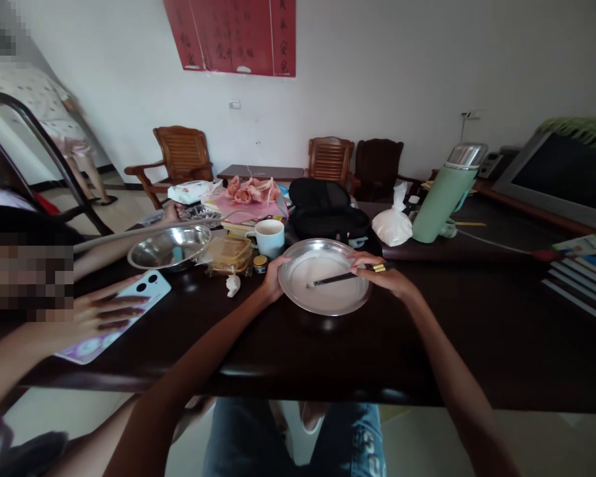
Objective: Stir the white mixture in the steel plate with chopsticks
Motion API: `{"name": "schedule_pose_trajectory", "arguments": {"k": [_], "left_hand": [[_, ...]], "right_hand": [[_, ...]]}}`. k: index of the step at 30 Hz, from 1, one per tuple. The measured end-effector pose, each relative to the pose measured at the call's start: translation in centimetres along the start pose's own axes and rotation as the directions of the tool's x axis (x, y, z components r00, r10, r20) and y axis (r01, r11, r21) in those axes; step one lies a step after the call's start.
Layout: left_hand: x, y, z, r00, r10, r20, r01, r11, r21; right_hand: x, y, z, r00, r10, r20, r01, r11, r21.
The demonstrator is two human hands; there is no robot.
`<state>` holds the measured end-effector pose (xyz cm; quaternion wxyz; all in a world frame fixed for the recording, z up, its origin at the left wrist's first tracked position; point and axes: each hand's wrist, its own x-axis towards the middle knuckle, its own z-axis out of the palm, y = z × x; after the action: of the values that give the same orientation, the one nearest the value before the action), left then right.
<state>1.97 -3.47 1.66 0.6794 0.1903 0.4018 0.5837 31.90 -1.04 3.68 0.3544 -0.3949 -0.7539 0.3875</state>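
Note:
A round, shallow metal basin point(322, 309) with white, milky-looking contents stands in front of me on the dark table. My left hand point(276, 278) is closed on its left rim. At the right rim is my right hand point(380, 271), its fingers closed over a pair of black chopsticks point(340, 277) with gold bands at the ends. The chopsticks lie slanted across the basin, their tips over the white contents. Whether the right hand also grips the rim is hard to tell. Just behind the basin are a light blue mug point(269, 238) and a small gold-lidded jar point(259, 264).
To the left a person's hand point(104, 308) rests on a phone point(144, 298), beside another metal bowl point(144, 255). Plastic containers point(228, 253) and a crumpled tissue point(233, 285) lie nearby. Behind are a black bag point(322, 205), a bag of white powder point(393, 225) and a green thermos point(440, 205).

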Motion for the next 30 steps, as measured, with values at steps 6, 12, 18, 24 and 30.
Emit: {"name": "schedule_pose_trajectory", "arguments": {"k": [6, 12, 18, 24, 30], "left_hand": [[-0.2, -0.1, 0.3, 1.0, -0.003, -0.019, 0.003, 1.0, 0.011], [-0.3, -0.1, 0.3, 1.0, -0.001, -0.004, 0.001, 1.0, -0.011], [-0.4, 0.0, 0.5, 0.999, -0.013, -0.041, 0.013, 1.0, 0.006], [-0.1, -0.1, 0.4, 0.999, -0.01, -0.039, 0.009, 1.0, -0.01], [0.0, 0.0, 0.1, 0.998, -0.035, -0.048, 0.036, 0.999, 0.016]], "right_hand": [[-0.2, 0.5, -1.8, 0.992, 0.023, -0.123, -0.025, 1.0, -0.015], [0.1, 0.3, 0.2, 0.999, -0.032, -0.035, 0.03, 0.998, -0.048], [-0.3, 0.5, -1.5, 0.994, -0.042, -0.104, 0.036, 0.998, -0.056], [-0.1, 0.1, -0.8, 0.994, -0.09, -0.061, 0.083, 0.991, -0.107], [-0.7, 0.1, -2.4, 0.995, -0.079, -0.058, 0.073, 0.992, -0.107]]}}
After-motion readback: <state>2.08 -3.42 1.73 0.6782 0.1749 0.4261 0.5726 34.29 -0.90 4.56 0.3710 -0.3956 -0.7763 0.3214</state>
